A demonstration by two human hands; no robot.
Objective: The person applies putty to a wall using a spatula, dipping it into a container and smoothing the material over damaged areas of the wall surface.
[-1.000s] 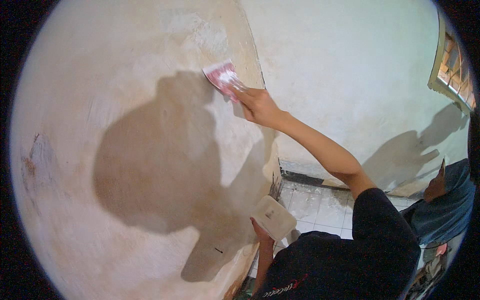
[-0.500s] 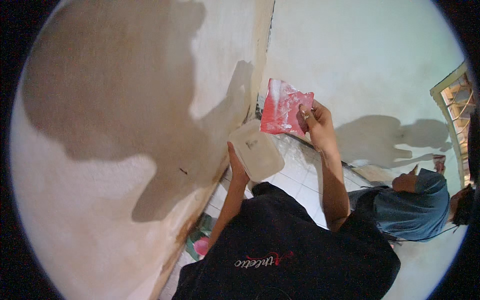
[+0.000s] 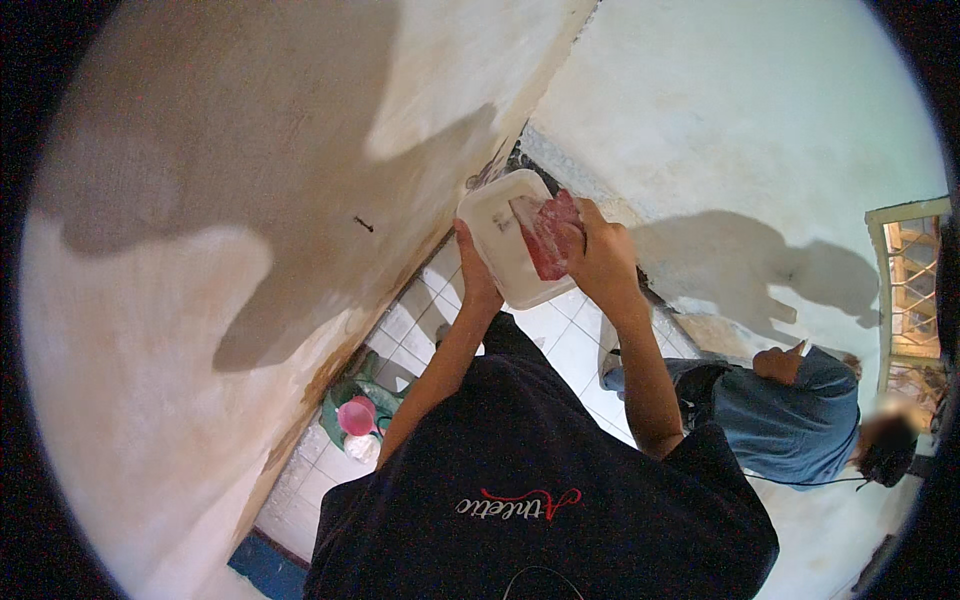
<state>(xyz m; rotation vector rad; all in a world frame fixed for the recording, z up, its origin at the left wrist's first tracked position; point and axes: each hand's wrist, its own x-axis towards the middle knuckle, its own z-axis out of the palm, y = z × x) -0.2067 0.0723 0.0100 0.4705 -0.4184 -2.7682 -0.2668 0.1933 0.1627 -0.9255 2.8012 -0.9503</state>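
In my left hand is a whitish rectangular plastic tub, gripped along its left side with its open top facing up toward me. My right hand pinches a flat red putty spreader streaked with white paste. The spreader's blade reaches over the right part of the tub and down into it; whether its edge touches the bottom I cannot tell. A small dark mark shows inside the tub. Both hands are in front of the room's corner, close to the walls.
A pale patchy wall with a nail rises at left, another wall at right. On the tiled floor lie a pink cup and green bag. A co-worker in a blue shirt stands at right, near a window.
My right hand has lowered the red spreader from above the tub's right side into it. The tub has moved up in view. The view has shifted, showing more floor at lower left.
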